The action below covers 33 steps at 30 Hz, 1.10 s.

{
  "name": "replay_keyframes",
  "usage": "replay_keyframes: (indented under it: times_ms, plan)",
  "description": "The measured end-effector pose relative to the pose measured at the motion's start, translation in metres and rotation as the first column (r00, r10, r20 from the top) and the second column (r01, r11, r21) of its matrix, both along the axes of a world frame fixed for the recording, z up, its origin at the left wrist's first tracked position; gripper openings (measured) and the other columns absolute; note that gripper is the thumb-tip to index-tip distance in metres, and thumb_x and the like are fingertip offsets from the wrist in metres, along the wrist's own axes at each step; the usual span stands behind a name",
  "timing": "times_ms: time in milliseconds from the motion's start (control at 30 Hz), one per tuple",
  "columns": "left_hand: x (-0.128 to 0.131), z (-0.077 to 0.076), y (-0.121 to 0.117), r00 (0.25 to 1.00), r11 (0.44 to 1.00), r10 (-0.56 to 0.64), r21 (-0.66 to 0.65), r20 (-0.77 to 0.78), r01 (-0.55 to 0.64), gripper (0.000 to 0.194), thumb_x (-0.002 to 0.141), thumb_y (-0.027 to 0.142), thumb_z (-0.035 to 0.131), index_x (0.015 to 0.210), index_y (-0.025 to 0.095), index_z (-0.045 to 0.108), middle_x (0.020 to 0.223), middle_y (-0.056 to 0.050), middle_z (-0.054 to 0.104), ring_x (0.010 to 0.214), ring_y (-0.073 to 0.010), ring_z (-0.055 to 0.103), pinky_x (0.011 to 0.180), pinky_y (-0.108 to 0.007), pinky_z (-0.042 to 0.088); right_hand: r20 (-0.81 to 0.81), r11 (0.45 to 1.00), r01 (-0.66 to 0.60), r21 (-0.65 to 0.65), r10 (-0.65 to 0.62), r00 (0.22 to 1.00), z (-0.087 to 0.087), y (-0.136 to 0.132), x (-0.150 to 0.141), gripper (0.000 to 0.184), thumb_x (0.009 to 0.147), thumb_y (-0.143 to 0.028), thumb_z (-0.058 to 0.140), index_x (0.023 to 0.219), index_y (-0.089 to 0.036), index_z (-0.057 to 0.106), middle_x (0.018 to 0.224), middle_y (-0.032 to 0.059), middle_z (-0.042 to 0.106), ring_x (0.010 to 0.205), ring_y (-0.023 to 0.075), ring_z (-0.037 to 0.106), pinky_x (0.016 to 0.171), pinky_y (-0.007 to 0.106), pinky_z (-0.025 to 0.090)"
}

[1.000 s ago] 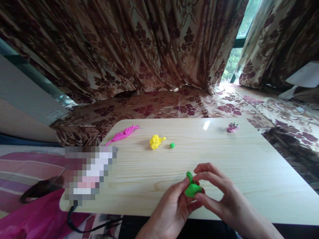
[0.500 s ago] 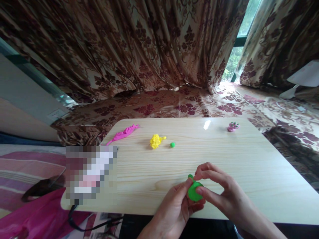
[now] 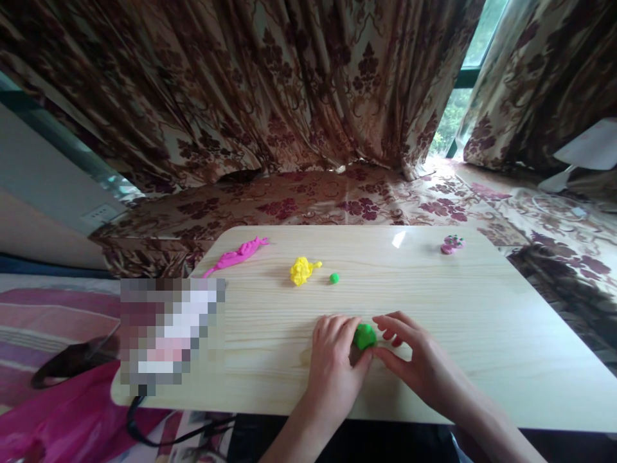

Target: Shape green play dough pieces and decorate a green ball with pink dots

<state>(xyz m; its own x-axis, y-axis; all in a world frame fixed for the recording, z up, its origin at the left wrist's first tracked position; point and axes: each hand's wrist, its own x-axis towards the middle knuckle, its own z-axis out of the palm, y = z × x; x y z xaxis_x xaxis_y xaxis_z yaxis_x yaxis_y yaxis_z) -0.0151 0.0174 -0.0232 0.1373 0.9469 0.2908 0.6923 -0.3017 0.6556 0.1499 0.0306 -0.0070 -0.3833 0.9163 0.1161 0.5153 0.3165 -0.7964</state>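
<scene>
The left hand [image 3: 336, 350] arches palm-down, fingers bent and thumb angled inward, while the right hand [image 3: 420, 352] curves loosely, thumb and forefinger parted.

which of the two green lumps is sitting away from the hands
The small green ball, just right of the yellow lump. The bigger green lump is between the left hand and right hand.

Two hands [image 3: 333, 354] [image 3: 424, 357], two green lumps [image 3: 365, 336] [image 3: 334, 278], one yellow lump [image 3: 301, 271], two pink pieces [image 3: 237, 256] [image 3: 452, 245]
</scene>
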Motion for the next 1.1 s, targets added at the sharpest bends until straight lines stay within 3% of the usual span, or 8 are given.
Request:
replay_keyframes:
  times_ms: [133, 367, 567, 833, 1100]
  plan:
    - [-0.014, -0.002, -0.005, 0.999, 1.0, -0.005, -0.015, 0.043, 0.006, 0.049, 0.073, 0.017, 0.06, 0.12, 0.023, 0.047, 0.114, -0.007, 0.053, 0.109, -0.0234, 0.045, 0.097, -0.044, 0.035, 0.104, 0.999, -0.036, 0.012, 0.034, 0.994, 0.005, 0.006, -0.013, 0.029, 0.077, -0.016, 0.059, 0.105, -0.023, 0.055, 0.093, 0.0023, 0.056, 0.075, 0.014, 0.057, 0.069, 0.027, 0.047]
    - [-0.049, -0.005, -0.011, 0.992, 0.998, 0.043, -0.041, 0.117, -0.038, 0.033, 0.078, 0.02, 0.053, 0.112, 0.022, 0.055, 0.113, -0.009, 0.054, 0.109, -0.0244, 0.046, 0.096, -0.044, 0.037, 0.319, 0.995, -0.071, 0.065, 0.046, 0.947, 0.012, 0.016, -0.03, 0.005, 0.081, -0.019, 0.055, 0.082, -0.019, 0.059, 0.075, 0.0011, 0.055, 0.064, 0.0132, 0.053, 0.059, 0.024, 0.042]
    - [-0.056, -0.009, -0.011, 0.986, 0.999, 0.021, -0.051, 0.168, -0.013, 0.03, 0.079, 0.021, 0.053, 0.108, 0.02, 0.058, 0.11, -0.01, 0.056, 0.108, -0.0243, 0.047, 0.097, -0.043, 0.037, 0.333, 0.994, -0.103, 0.048, 0.081, 0.939, 0.01, 0.018, -0.034, 0.009, 0.084, -0.017, 0.051, 0.085, -0.019, 0.06, 0.076, 0.0019, 0.056, 0.065, 0.0129, 0.053, 0.06, 0.024, 0.042]
    - [-0.057, -0.007, -0.012, 0.986, 0.998, 0.009, -0.059, 0.169, 0.001, 0.029, 0.079, 0.02, 0.053, 0.108, 0.021, 0.059, 0.109, -0.009, 0.057, 0.108, -0.0235, 0.047, 0.098, -0.042, 0.035, 0.371, 0.975, -0.219, -0.038, 0.218, 0.903, 0.03, 0.021, -0.027, 0.014, 0.081, -0.013, 0.053, 0.088, -0.022, 0.061, 0.086, 0.0021, 0.056, 0.072, 0.0134, 0.055, 0.066, 0.025, 0.044]
    - [-0.056, -0.009, -0.011, 0.98, 0.998, 0.009, -0.063, 0.198, 0.003, 0.029, 0.078, 0.019, 0.053, 0.106, 0.022, 0.06, 0.108, -0.008, 0.058, 0.107, -0.0241, 0.047, 0.098, -0.043, 0.034, 0.336, 0.987, -0.159, 0.033, 0.139, 0.932, 0.011, 0.021, -0.03, 0.011, 0.082, -0.015, 0.054, 0.084, -0.02, 0.063, 0.082, 0.0023, 0.057, 0.071, 0.0139, 0.057, 0.065, 0.026, 0.045]
